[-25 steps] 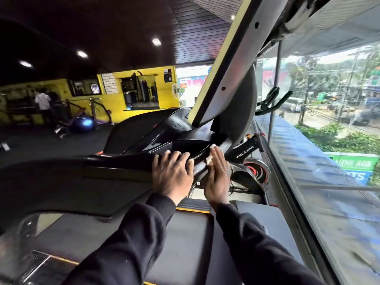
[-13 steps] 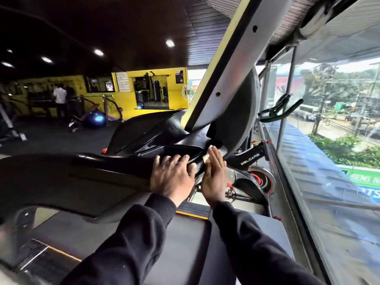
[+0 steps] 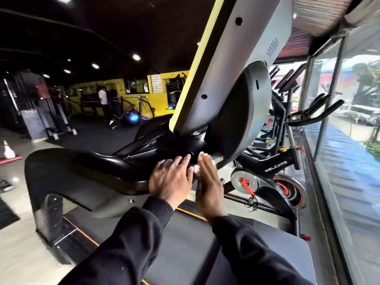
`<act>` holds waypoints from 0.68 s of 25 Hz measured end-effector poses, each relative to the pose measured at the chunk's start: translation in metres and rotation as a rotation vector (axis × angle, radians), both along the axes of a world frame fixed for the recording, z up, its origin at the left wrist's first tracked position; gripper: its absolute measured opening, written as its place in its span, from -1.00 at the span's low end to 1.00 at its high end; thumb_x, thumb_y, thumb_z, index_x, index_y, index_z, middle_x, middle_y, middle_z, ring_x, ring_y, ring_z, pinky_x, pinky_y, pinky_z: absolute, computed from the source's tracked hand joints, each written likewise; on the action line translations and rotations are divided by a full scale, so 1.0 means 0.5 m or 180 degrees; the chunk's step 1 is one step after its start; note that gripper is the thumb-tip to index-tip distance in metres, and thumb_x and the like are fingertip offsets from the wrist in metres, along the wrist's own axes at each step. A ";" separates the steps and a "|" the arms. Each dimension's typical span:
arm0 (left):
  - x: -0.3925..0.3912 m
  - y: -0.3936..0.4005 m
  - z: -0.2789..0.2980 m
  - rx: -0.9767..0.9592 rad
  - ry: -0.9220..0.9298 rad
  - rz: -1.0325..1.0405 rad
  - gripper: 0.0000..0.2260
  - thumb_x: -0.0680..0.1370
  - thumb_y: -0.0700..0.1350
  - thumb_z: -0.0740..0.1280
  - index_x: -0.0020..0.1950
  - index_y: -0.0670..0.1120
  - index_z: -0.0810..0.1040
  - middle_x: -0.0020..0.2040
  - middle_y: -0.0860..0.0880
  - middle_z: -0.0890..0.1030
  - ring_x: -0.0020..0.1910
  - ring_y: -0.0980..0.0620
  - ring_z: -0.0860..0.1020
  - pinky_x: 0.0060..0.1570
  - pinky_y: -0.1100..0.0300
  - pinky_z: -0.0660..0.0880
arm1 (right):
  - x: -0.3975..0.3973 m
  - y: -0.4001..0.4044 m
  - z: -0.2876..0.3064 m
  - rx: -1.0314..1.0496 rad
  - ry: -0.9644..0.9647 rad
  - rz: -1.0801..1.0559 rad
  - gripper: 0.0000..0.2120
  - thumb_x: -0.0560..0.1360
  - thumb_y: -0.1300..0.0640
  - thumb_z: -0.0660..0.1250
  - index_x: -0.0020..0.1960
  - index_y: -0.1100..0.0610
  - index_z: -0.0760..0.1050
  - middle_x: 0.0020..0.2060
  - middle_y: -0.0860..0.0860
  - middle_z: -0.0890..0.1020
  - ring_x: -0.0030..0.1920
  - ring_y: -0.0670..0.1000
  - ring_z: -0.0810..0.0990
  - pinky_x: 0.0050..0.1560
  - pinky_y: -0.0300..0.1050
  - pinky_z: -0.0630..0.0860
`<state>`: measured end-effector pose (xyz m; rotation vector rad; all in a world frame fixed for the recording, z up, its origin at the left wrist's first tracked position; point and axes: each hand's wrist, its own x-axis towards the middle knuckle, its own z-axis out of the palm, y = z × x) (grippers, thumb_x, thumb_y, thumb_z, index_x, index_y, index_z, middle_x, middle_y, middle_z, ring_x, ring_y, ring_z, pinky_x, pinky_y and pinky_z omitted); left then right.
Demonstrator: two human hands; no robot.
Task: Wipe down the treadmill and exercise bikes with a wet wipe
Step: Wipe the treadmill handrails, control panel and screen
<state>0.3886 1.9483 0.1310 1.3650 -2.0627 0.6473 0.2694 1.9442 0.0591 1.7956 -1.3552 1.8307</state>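
Treadmill: a large black and grey treadmill [image 3: 86, 173] fills the lower view, its dark running belt underfoot and a glossy black console arm curving across the middle.
Screen: a tall grey display panel with a yellow edge [image 3: 224, 64] leans up from the far right corner of the console.
Exercise bike: a black spin bike with red trim and a silver flywheel [image 3: 273, 171] stands just beside the treadmill's right edge, next to the glass window wall.
Left hand: the left hand [image 3: 170, 182] lies palm down on the right end of the glossy console, fingers straight and spread; this grip is relaxed and holds nothing.
Right hand: the right hand [image 3: 207, 182] stands on edge with straight fingers pressed to the console's right side, at the base of the screen mount.
Wet wipe: a small white crumpled wet wipe [image 3: 196, 168] peeks out between the two hands, trapped under the right palm against the console edge; most of it is hidden.
Handling, judged: the wipe looks light, limp and damp, so it should bunch and slide easily on the glossy plastic. Flat palm pressure over its middle seems the surest hold; pinching one corner would likely let it fold and drag. The treadmill itself is rigid and heavy, and should not shift under wiping.
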 end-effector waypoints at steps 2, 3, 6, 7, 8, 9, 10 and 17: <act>0.002 -0.001 -0.001 -0.0025 -0.0029 0.0003 -0.58 0.53 0.09 0.11 0.24 0.02 0.61 -0.03 0.02 0.67 -0.12 -0.07 0.63 0.00 0.04 0.50 | -0.022 0.007 0.003 -0.0068 0.0449 0.0162 -0.62 0.61 0.18 0.12 0.37 0.23 0.46 0.39 0.13 0.46 0.45 0.05 0.35 0.45 -0.04 0.28; 0.002 0.000 -0.003 -0.0064 -0.0043 0.0017 -0.58 0.53 0.09 0.10 0.24 0.02 0.61 -0.03 0.03 0.67 -0.13 -0.06 0.63 0.00 0.05 0.50 | -0.050 -0.002 0.018 -0.0019 0.0568 0.0024 -0.59 0.55 0.23 0.10 0.35 0.24 0.49 0.36 0.13 0.49 0.41 0.09 0.41 0.42 -0.03 0.33; 0.000 0.004 -0.004 -0.0124 -0.0015 0.0018 -0.59 0.53 0.09 0.11 0.22 0.01 0.62 -0.04 0.03 0.67 -0.13 -0.05 0.63 0.00 0.07 0.51 | -0.124 -0.039 0.062 0.0120 0.0812 -0.0759 -0.50 0.43 0.31 0.04 0.30 0.33 0.49 0.32 0.23 0.50 0.36 0.22 0.45 0.46 -0.06 0.22; -0.001 0.005 -0.004 -0.0127 0.0014 -0.0017 -0.60 0.53 0.09 0.12 0.22 0.01 0.62 -0.02 0.03 0.67 -0.11 -0.04 0.63 0.01 0.06 0.51 | -0.130 -0.046 0.058 0.0181 0.0962 -0.0920 -0.49 0.42 0.33 0.03 0.32 0.37 0.45 0.34 0.27 0.47 0.38 0.25 0.42 0.49 -0.03 0.15; 0.001 0.006 -0.005 -0.0137 0.0044 -0.0075 -0.60 0.53 0.08 0.12 0.23 0.00 0.61 0.00 0.03 0.67 -0.09 -0.04 0.62 0.03 0.06 0.51 | -0.126 -0.050 0.046 0.0273 0.1023 -0.0992 -0.47 0.43 0.34 0.01 0.36 0.39 0.40 0.37 0.28 0.42 0.41 0.27 0.37 0.49 0.02 0.13; 0.004 0.006 -0.007 -0.0174 0.0085 -0.0158 -0.61 0.54 0.06 0.12 0.23 -0.01 0.61 0.03 0.03 0.66 -0.05 -0.03 0.62 0.06 0.06 0.50 | -0.115 -0.049 0.029 0.0365 0.0931 -0.0987 -0.45 0.44 0.33 -0.02 0.40 0.40 0.34 0.41 0.29 0.38 0.44 0.26 0.32 0.49 0.08 0.15; 0.007 0.006 -0.008 -0.0238 0.0149 -0.0262 -0.62 0.54 0.04 0.13 0.22 -0.02 0.61 0.05 0.03 0.65 -0.02 -0.03 0.61 0.08 0.06 0.50 | -0.098 -0.044 0.016 0.0480 0.0716 -0.0911 -0.43 0.45 0.32 -0.06 0.44 0.40 0.28 0.43 0.29 0.33 0.47 0.26 0.26 0.48 0.12 0.18; 0.053 0.036 -0.038 -0.0562 0.0634 -0.0575 -0.65 0.55 -0.05 0.15 0.24 -0.06 0.60 0.20 -0.02 0.59 0.27 -0.10 0.49 0.35 -0.12 0.31 | 0.044 0.026 0.000 0.0194 0.0356 -0.0165 -0.51 0.62 0.15 -0.03 0.44 0.42 0.26 0.47 0.29 0.26 0.51 0.23 0.19 0.52 0.02 0.11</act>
